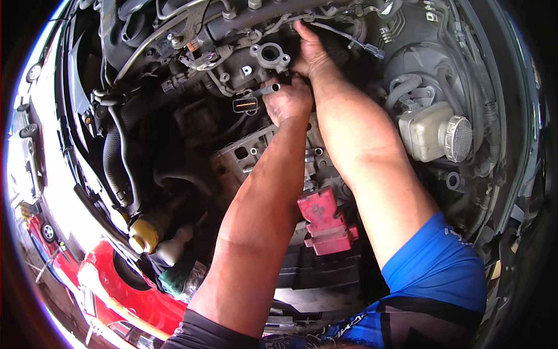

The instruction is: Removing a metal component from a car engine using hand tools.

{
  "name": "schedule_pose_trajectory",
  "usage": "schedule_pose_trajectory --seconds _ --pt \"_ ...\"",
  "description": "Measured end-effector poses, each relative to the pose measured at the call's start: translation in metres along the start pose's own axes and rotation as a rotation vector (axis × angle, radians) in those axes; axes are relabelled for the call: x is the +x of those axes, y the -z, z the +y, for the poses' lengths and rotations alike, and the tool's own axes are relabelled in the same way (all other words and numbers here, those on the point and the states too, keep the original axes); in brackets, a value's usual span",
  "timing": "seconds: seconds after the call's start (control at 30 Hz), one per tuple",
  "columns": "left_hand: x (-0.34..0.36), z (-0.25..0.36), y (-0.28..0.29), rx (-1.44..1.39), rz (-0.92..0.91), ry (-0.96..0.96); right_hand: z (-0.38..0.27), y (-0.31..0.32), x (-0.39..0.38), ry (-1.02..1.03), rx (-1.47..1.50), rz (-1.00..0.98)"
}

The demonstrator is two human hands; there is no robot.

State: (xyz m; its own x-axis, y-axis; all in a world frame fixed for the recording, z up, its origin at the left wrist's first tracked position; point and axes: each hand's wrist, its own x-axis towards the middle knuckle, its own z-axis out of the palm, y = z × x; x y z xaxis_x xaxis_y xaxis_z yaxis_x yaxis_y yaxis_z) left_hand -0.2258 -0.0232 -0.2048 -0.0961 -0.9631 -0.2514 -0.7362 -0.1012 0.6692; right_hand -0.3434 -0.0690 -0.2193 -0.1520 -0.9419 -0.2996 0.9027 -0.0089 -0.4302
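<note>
Both my arms reach deep into a car's engine bay. My left hand (290,100) is closed beside a short metal tube end (271,89), below a round-holed metal flange (270,56). What its curled fingers grip is hidden. My right hand (312,51) is just above and to the right of it, thumb stretched upward along the engine. The other fingers of that hand are out of sight behind the flange's housing. A grey wiring connector (375,51) hangs to the right of this thumb. Left of my left hand is a dark rectangular connector (245,105).
A red plastic terminal cover (326,224) lies between my forearms. At the right stands a brake fluid reservoir (429,132) with a ribbed cap. A yellow cap (143,234) and a ribbed black hose (111,157) are at the left. Red bodywork (125,285) shows beyond the bay's edge.
</note>
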Motion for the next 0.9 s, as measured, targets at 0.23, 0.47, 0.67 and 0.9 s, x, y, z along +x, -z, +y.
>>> schedule_pose_trajectory --seconds 0.23,0.47,0.67,0.9 --pt "-0.006 0.01 0.01 0.108 -0.086 0.061 -0.001 0.005 -0.002 -0.017 0.051 -0.015" --pt "-0.013 0.026 0.024 0.013 -0.182 0.118 -0.005 0.007 -0.004 -0.019 -0.019 0.044" --pt "-0.008 0.008 0.007 0.042 -0.055 0.023 -0.001 -0.002 -0.002 -0.02 -0.094 0.042" --pt "-0.003 0.003 0.0 0.061 -0.044 0.043 -0.002 0.005 -0.002 -0.046 0.038 -0.006"
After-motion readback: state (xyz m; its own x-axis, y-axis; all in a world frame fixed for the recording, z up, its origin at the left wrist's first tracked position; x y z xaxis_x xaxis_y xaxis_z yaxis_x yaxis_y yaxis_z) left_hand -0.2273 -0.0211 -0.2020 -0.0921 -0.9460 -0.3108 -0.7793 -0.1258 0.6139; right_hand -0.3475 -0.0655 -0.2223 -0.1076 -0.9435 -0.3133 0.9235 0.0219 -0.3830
